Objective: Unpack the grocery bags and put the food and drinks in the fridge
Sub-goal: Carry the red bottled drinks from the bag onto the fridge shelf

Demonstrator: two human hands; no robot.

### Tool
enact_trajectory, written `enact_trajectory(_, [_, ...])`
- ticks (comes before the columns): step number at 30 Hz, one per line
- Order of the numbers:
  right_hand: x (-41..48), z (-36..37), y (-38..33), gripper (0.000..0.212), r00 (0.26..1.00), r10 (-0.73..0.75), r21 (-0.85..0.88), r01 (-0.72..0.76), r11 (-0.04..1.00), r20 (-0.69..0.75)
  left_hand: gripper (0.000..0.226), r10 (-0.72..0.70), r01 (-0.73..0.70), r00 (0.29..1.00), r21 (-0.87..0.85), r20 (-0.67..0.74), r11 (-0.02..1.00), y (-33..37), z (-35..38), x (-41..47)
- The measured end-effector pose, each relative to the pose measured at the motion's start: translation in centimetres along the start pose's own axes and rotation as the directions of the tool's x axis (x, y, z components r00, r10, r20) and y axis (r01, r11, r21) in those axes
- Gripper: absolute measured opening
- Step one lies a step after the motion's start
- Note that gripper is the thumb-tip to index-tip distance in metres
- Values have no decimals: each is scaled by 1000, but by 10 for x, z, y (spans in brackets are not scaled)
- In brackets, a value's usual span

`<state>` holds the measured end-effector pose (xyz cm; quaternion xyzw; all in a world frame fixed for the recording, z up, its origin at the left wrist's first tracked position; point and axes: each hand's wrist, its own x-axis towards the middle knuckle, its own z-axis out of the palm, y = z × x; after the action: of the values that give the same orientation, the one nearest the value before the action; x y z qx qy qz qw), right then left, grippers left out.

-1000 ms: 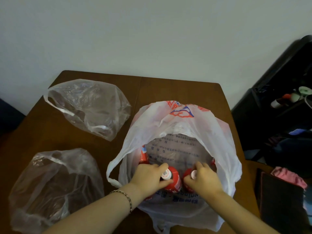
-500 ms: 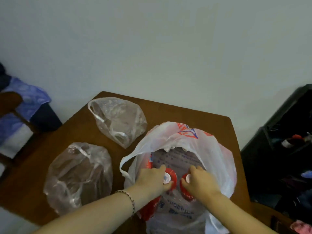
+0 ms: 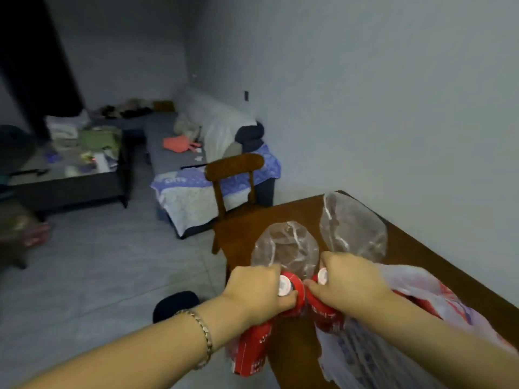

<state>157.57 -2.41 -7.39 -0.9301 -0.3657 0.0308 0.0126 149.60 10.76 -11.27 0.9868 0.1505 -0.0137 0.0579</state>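
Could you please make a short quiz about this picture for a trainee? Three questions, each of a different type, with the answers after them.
1. True or false: the left hand holds nothing.
2. How many clear plastic bags lie on the table? A) one B) two C) four
3. Fill the gap: the right carton, gripped by the right hand, has a ____ cap.

Key:
1. False. Its fingers grip the left carton, which is red.
2. B.
3. White.
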Motion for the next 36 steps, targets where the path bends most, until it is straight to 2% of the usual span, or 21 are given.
enact_trajectory(1, [0,-5,-55,47,980,-200,-8,200,980,-9,48,-128,128,991,11,-41,992,-40,-12,-52])
enact_trajectory(2, [-3,-12,-94,47,957,-288,-60,288,956,5,48,-221,225,973,49,-68,973,-64,-21,-89])
enact_trajectory(3, [-2,-13,-95,47,953,-303,-66,301,951,-18,49,-224,226,972,23,-75,974,-65,-22,-92])
enact_trajectory(5, [-12,-18,-139,48,900,-433,-69,429,900,-45,49,-357,363,927,43,-113,931,-91,-29,-135])
enact_trajectory(8, [-40,-13,-234,46,802,-597,-121,591,798,-23,47,-567,576,806,-1,-171,818,-138,-36,-235])
enact_trajectory(10, [-72,-11,-290,45,741,-671,-80,667,741,-40,43,-663,665,726,-61,-185,745,-164,-41,-294])
enact_trajectory(11, [-96,-6,-331,45,680,-732,-79,728,681,-50,41,-719,719,666,-85,-197,689,-180,-41,-342])
enact_trajectory(15, [-180,4,-451,47,530,-848,-18,848,530,-13,40,-832,835,512,-104,-212,541,-209,-49,-481])
enact_trajectory(18, [-262,4,-539,48,370,-929,20,929,370,12,43,-905,916,365,-86,-219,391,-225,-51,-592])
enact_trajectory(23, [-375,5,-664,44,109,-994,71,992,107,-20,48,-958,987,113,-79,-264,138,-243,-62,-749])
enact_trajectory(27, [-471,1,-767,47,-100,-995,109,989,-102,-26,41,-955,991,-112,-103,-276,-87,-262,-73,-870])
enact_trajectory(30, [-523,2,-833,47,-223,-974,136,964,-227,-40,40,-928,973,-228,-94,-295,-209,-277,-78,-939])
enact_trajectory(32, [-547,-2,-863,47,-264,-963,127,955,-268,-52,42,-914,960,-280,-76,-292,-270,-284,-87,-970])
enact_trajectory(36, [-629,-6,-973,45,-412,-904,150,892,-426,-116,40,-827,892,-450,-128,-338,-433,-323,-107,-1075])
